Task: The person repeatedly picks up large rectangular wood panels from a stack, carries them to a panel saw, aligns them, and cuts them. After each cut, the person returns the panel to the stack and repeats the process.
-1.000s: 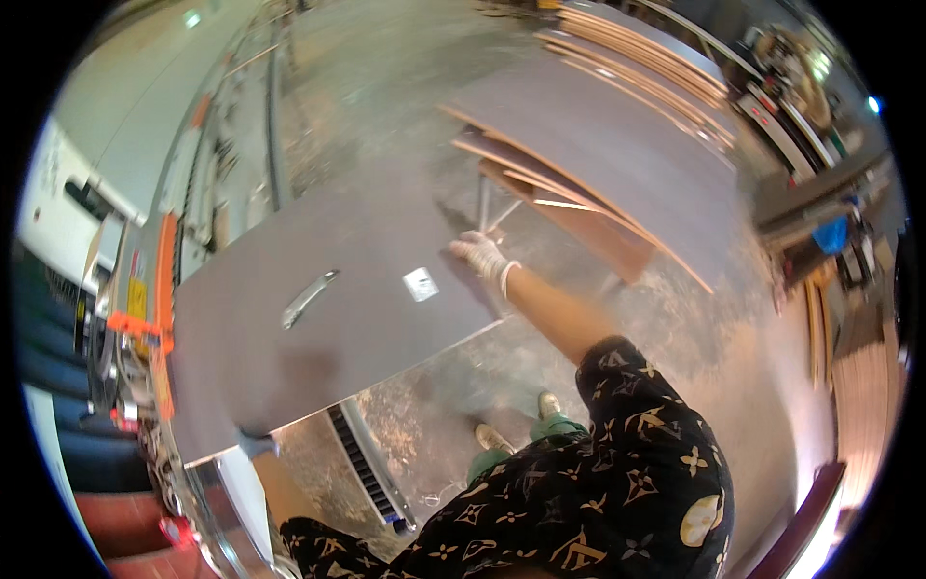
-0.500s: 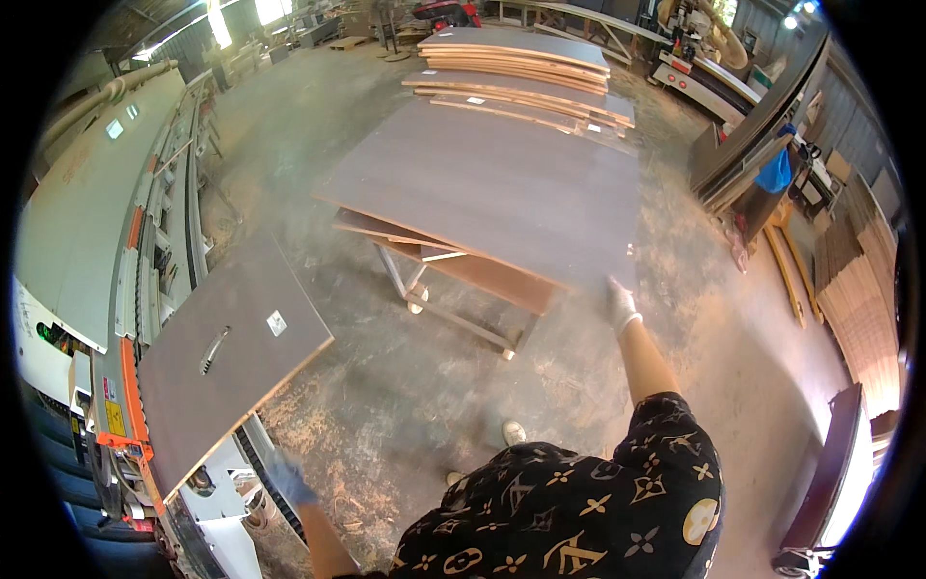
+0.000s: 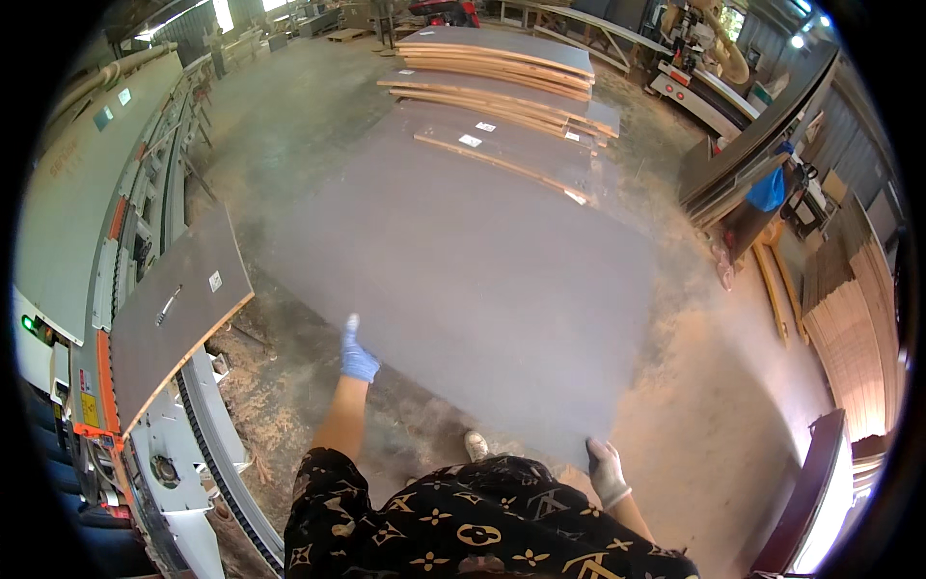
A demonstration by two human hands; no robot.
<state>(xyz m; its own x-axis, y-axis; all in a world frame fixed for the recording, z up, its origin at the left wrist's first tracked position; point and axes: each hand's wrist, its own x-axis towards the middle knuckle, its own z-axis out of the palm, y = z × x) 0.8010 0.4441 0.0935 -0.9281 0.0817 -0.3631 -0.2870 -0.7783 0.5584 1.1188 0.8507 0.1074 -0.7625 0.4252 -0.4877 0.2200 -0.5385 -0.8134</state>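
A large flat panel (image 3: 482, 280) with a dark grey face spans the space in front of me, its near edge close to my body. My left hand (image 3: 359, 359), in a blue glove, is closed on its left-hand edge, the fingers below mostly hidden. At the near right corner my right hand (image 3: 606, 471), in a pale glove, grips the board, thumb on top. Beyond lie further stacked grey panels (image 3: 492, 63) with light wooden edges and small white labels. The wheeled cart under the boards is hidden by the panel.
On the left, another grey panel (image 3: 183, 309) with a label rests on a long machine (image 3: 106, 222) with an orange-trimmed edge. Brown boards (image 3: 849, 318) and a yellow pallet jack (image 3: 772, 280) stand at the right. Sawdust covers parts of the floor.
The large panel has come off the stack toward me. My left hand has moved from beside the machine to the panel's edge; my right hand has come nearer with the corner.
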